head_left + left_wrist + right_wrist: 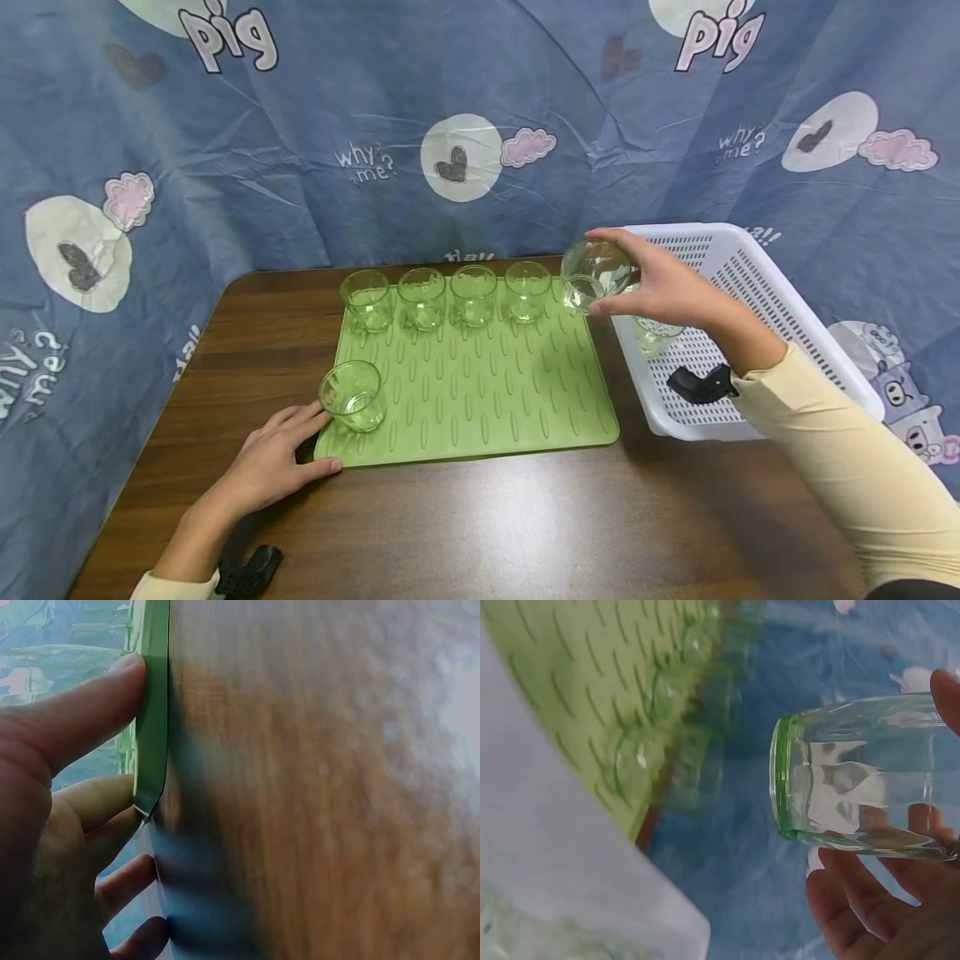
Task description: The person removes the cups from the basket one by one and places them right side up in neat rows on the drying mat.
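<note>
A clear drinking glass (592, 271) is in my right hand (656, 279), which holds it tilted above the right back corner of the green mat, beside the white basket. The right wrist view shows the thumb and fingers around this glass (862, 776), its thick base away from the palm. My left hand (281, 454) rests at the mat's left front corner, fingers spread and thumb along the mat's edge (154, 712). Close to its fingertips stands another glass (354, 398); whether they touch it, I cannot tell. Several more glasses (423, 300) stand upright in a row along the mat's back.
The ribbed green mat (480, 408) lies on a dark wooden table (450, 525). To its right is a white perforated basket (780, 292), with at least one glass (654, 333) inside, partly hidden by my right hand. A blue printed cloth (300, 200) hangs behind the table.
</note>
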Action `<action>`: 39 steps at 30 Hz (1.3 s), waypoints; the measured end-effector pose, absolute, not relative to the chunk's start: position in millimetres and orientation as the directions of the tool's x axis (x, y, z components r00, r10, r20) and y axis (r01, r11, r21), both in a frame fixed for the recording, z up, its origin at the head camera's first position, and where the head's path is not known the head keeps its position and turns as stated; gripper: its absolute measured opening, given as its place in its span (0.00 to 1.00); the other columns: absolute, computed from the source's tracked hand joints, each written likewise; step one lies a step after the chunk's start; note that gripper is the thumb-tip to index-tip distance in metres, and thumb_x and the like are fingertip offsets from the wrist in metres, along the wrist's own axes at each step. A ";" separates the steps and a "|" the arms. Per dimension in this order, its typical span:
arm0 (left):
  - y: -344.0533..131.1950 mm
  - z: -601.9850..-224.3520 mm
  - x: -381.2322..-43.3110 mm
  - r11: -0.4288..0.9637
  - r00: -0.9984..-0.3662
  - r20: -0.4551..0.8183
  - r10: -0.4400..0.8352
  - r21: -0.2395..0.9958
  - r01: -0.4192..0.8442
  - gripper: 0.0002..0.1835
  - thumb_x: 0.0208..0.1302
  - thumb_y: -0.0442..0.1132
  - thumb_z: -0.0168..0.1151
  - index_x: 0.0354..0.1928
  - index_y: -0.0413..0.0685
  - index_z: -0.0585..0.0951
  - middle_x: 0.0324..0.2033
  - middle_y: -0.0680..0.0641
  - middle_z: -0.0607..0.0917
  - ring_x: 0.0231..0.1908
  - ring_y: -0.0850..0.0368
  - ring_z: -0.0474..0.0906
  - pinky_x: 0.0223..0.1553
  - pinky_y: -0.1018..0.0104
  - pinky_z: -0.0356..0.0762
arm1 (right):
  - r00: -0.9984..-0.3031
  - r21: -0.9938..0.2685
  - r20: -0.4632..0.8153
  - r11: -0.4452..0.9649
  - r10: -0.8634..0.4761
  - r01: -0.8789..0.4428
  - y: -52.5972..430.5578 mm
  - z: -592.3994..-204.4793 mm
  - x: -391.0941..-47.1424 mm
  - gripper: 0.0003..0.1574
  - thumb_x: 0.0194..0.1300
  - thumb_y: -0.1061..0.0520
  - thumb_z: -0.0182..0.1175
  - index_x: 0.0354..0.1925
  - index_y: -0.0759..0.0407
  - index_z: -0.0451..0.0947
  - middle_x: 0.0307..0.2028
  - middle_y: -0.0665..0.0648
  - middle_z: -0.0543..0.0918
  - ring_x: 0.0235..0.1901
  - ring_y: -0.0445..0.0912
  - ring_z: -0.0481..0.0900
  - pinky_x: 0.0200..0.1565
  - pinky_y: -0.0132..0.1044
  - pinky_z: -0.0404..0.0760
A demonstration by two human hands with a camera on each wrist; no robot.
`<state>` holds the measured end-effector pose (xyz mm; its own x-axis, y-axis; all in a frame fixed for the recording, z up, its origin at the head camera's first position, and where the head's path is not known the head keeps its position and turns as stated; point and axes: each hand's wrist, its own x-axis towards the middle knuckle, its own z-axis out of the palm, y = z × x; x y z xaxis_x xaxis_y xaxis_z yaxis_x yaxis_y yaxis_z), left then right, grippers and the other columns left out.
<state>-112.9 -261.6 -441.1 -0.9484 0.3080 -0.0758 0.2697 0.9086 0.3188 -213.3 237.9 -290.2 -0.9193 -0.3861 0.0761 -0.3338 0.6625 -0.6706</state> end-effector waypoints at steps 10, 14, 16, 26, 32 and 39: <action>-260.8 -440.2 -115.3 0.906 -0.947 -0.074 0.312 0.322 0.274 0.43 0.56 0.62 0.69 0.68 0.43 0.74 0.70 0.36 0.69 0.68 0.34 0.62 0.55 0.25 0.62 | -0.875 -0.639 0.048 0.659 -0.481 -0.397 196.4 -311.1 -214.4 0.58 0.51 0.51 0.77 0.75 0.49 0.58 0.66 0.57 0.74 0.46 0.52 0.81 0.55 0.49 0.77; -261.0 -439.1 -115.5 0.906 -0.947 -0.067 0.313 0.322 0.276 0.43 0.56 0.62 0.69 0.68 0.44 0.73 0.70 0.37 0.69 0.67 0.35 0.63 0.55 0.25 0.62 | -0.834 -0.656 0.040 0.614 -0.551 -0.438 182.9 -317.7 -212.8 0.58 0.51 0.52 0.76 0.75 0.52 0.57 0.68 0.58 0.73 0.60 0.54 0.79 0.60 0.52 0.77; -261.1 -439.1 -115.5 0.904 -0.946 -0.062 0.318 0.321 0.282 0.43 0.56 0.62 0.70 0.68 0.44 0.73 0.70 0.37 0.70 0.67 0.35 0.63 0.54 0.25 0.62 | -0.820 -0.665 0.032 0.600 -0.571 -0.444 176.9 -320.4 -211.7 0.58 0.52 0.52 0.76 0.75 0.53 0.57 0.68 0.57 0.74 0.63 0.54 0.77 0.59 0.52 0.77; -261.8 -439.4 -116.1 0.902 -0.946 -0.061 0.320 0.325 0.284 0.43 0.56 0.62 0.69 0.69 0.43 0.73 0.71 0.36 0.69 0.67 0.34 0.62 0.55 0.25 0.62 | -0.803 -0.689 0.054 0.560 -0.593 -0.460 149.8 -328.2 -205.6 0.59 0.51 0.50 0.77 0.75 0.50 0.57 0.69 0.55 0.72 0.69 0.52 0.71 0.65 0.52 0.73; -261.1 -440.0 -114.7 0.903 -0.946 -0.071 0.316 0.329 0.277 0.43 0.57 0.62 0.69 0.69 0.44 0.73 0.71 0.37 0.69 0.68 0.34 0.62 0.55 0.25 0.62 | -0.809 -0.678 0.050 0.575 -0.585 -0.457 133.9 -328.5 -198.7 0.60 0.51 0.49 0.77 0.75 0.48 0.57 0.69 0.55 0.73 0.69 0.52 0.69 0.65 0.52 0.72; -261.3 -441.3 -113.6 0.904 -0.948 -0.068 0.311 0.328 0.274 0.43 0.56 0.61 0.70 0.68 0.44 0.73 0.70 0.36 0.70 0.67 0.33 0.63 0.56 0.25 0.62 | -0.795 -0.692 0.032 0.560 -0.605 -0.455 112.0 -334.7 -193.9 0.60 0.51 0.49 0.77 0.75 0.47 0.57 0.69 0.55 0.72 0.69 0.53 0.70 0.68 0.53 0.69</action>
<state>-113.6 -261.3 -441.3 -0.9479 0.3113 -0.0676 0.2736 0.9042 0.3279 -193.9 112.0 -334.7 -0.7953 -0.6053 0.0322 -0.4545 0.5604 -0.6924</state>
